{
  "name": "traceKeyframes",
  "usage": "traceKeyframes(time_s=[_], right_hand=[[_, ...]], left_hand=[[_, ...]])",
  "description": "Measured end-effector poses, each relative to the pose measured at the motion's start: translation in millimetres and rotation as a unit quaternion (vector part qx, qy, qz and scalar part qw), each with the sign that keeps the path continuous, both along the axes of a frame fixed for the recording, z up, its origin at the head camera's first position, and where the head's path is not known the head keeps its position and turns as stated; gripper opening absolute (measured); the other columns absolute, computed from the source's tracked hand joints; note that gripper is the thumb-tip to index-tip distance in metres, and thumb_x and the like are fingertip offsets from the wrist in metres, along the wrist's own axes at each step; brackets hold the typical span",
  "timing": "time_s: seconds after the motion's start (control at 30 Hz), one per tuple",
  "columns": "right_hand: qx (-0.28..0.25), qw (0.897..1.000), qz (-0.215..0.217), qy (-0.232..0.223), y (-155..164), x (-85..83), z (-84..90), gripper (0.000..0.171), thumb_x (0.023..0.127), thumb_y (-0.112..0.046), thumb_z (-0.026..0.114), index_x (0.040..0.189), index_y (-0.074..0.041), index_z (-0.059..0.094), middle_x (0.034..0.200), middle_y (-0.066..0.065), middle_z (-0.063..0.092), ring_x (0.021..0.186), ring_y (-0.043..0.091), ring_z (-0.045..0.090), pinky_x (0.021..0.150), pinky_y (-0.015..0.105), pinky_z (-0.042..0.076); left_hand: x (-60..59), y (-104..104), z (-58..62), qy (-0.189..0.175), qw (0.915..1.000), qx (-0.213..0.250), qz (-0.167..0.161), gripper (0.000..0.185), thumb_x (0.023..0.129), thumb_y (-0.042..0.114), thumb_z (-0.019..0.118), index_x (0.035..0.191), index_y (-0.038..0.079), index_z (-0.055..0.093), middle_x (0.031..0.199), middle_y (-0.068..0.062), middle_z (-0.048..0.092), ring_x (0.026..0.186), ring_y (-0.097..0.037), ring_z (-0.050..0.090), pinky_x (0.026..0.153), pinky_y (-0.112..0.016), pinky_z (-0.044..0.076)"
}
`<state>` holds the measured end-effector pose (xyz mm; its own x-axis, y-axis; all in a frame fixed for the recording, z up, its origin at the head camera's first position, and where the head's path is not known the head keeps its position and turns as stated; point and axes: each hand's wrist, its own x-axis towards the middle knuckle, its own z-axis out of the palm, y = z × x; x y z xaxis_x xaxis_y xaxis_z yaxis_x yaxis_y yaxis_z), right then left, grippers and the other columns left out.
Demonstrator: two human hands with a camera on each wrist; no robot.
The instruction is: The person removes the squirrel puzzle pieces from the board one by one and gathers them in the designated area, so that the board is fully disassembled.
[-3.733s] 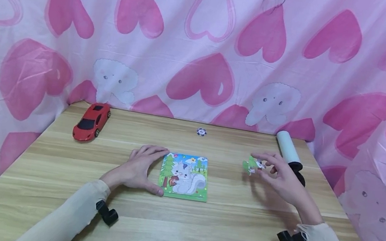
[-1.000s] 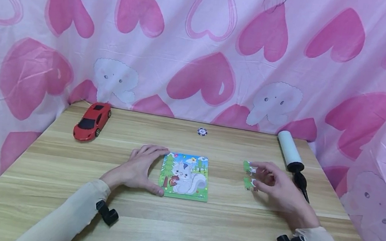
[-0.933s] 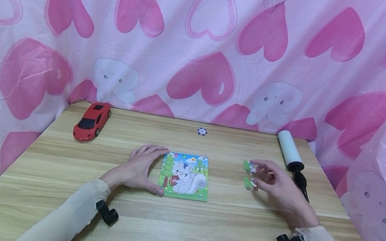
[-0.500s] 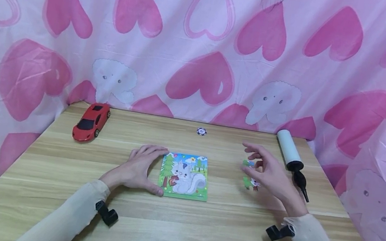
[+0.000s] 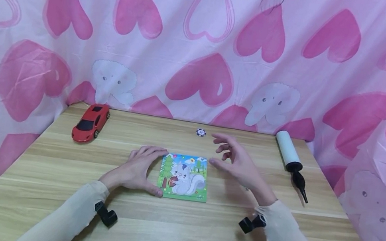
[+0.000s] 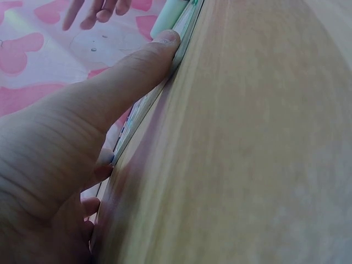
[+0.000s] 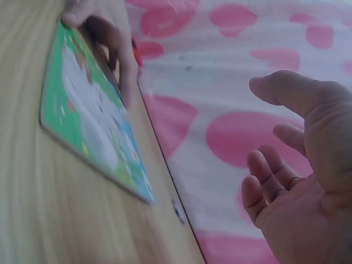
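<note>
A square jigsaw puzzle (image 5: 186, 178) with a squirrel picture lies flat on the table in the middle. My left hand (image 5: 134, 170) spans its left side and holds it, thumb at the near corner and fingertips at the far one. From the left wrist, the thumb (image 6: 132, 77) shows against the board's edge. My right hand (image 5: 240, 164) hovers beside the puzzle's upper right corner, fingers loosely bent. Nothing is in the palm (image 7: 302, 220) in the right wrist view. Under the right forearm a sliver of a loose puzzle piece (image 5: 247, 189) shows; the rest is hidden.
At the back left stands a red toy car (image 5: 90, 124). A small poker chip (image 5: 200, 132) lies beyond the puzzle, close to the right fingertips in the head view. A white hand pump (image 5: 288, 150) with a black nozzle lies at the back right. A pink heart curtain (image 5: 202, 77) hangs behind the table.
My right hand held a green puzzle piece, set it down beside another at the right, let go, rose and moved left towards the puzzle. My left hand has stayed in place.
</note>
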<state>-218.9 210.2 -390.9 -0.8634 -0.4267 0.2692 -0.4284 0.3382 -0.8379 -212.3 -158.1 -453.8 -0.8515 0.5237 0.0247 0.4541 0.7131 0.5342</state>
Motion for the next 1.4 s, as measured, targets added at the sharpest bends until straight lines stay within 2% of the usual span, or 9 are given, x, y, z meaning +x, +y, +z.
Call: traceKeyframes(time_s=[0.17, 0.37, 0.5, 0.63, 0.8, 0.97, 1.2, 1.4], right_hand=[[-0.019, 0.999, 0.031, 0.007, -24, 1.1, -3.8, 0.075, 0.096, -0.009, 0.089, 0.162, -0.017, 0.055, 0.142, 0.01, 0.063, 0.116, 0.046, 0.061, 0.093, 0.034, 0.059], [-0.034, 0.998, 0.054, -0.012, -45, -0.5, -9.0, 0.076, 0.096, -0.009, 0.089, 0.163, -0.02, 0.055, 0.142, 0.008, 0.063, 0.119, 0.051, 0.061, 0.093, 0.03, 0.06], [-0.034, 0.997, 0.072, -0.013, -56, -1.0, -12.4, 0.075, 0.096, -0.007, 0.088, 0.162, -0.014, 0.054, 0.141, 0.01, 0.062, 0.119, 0.05, 0.063, 0.094, 0.032, 0.06], [-0.012, 0.996, 0.083, -0.011, -61, 1.0, -17.5, 0.075, 0.097, -0.011, 0.088, 0.163, -0.012, 0.053, 0.142, 0.014, 0.063, 0.119, 0.047, 0.065, 0.094, 0.034, 0.061], [0.022, 0.996, 0.083, -0.036, -66, 4.0, -27.6, 0.067, 0.098, -0.016, 0.088, 0.158, -0.014, 0.059, 0.138, 0.019, 0.066, 0.113, 0.032, 0.068, 0.093, 0.033, 0.06], [0.052, 0.992, 0.09, -0.067, -68, 8.4, -37.6, 0.062, 0.1, -0.021, 0.087, 0.156, -0.014, 0.063, 0.129, 0.011, 0.069, 0.105, 0.022, 0.068, 0.089, 0.03, 0.061], [0.071, 0.989, 0.117, -0.055, -72, 8.5, -50.2, 0.064, 0.099, -0.013, 0.087, 0.157, -0.011, 0.062, 0.122, 0.009, 0.07, 0.097, 0.02, 0.067, 0.082, 0.027, 0.059], [0.102, 0.986, 0.123, -0.044, -75, 9.3, -54.4, 0.059, 0.098, -0.017, 0.089, 0.152, -0.013, 0.066, 0.121, 0.003, 0.071, 0.096, 0.017, 0.066, 0.083, 0.029, 0.058]], left_hand=[[-0.7, 1, -0.1, 0.002, 1.0, 0.0, 0.0, 0.135, 0.065, 0.081, 0.095, 0.172, 0.019, 0.041, 0.176, -0.008, 0.04, 0.161, -0.039, 0.029, 0.126, -0.073, 0.025], [-0.1, 0, -0.1, 0.0, 1.0, 0.004, -0.001, 0.133, 0.066, 0.08, 0.095, 0.172, 0.019, 0.042, 0.176, -0.009, 0.04, 0.16, -0.04, 0.03, 0.125, -0.073, 0.025], [0.2, 0, 0.7, -0.003, 1.0, 0.005, 0.001, 0.132, 0.067, 0.079, 0.094, 0.172, 0.019, 0.042, 0.176, -0.008, 0.04, 0.16, -0.04, 0.029, 0.125, -0.074, 0.024], [-0.1, -1, 0.7, 0.0, 1.0, 0.004, 0.0, 0.132, 0.067, 0.08, 0.094, 0.172, 0.018, 0.042, 0.176, -0.009, 0.04, 0.16, -0.04, 0.03, 0.125, -0.074, 0.025], [0.0, -1, 0.1, 0.004, 1.0, 0.004, -0.002, 0.134, 0.066, 0.081, 0.094, 0.172, 0.018, 0.042, 0.176, -0.008, 0.04, 0.16, -0.04, 0.03, 0.124, -0.073, 0.026], [0.4, 0, 0.3, 0.006, 1.0, 0.003, -0.002, 0.135, 0.065, 0.082, 0.094, 0.172, 0.018, 0.041, 0.176, -0.008, 0.04, 0.161, -0.04, 0.03, 0.124, -0.071, 0.027], [0.1, 1, -0.7, 0.015, 0.9999, 0.0, -0.005, 0.136, 0.065, 0.082, 0.094, 0.172, 0.017, 0.041, 0.176, -0.008, 0.04, 0.161, -0.04, 0.03, 0.121, -0.07, 0.029], [-0.5, 0, -0.9, 0.017, 0.9998, 0.001, -0.005, 0.137, 0.064, 0.082, 0.094, 0.172, 0.017, 0.04, 0.177, -0.008, 0.039, 0.162, -0.04, 0.029, 0.122, -0.069, 0.029]])
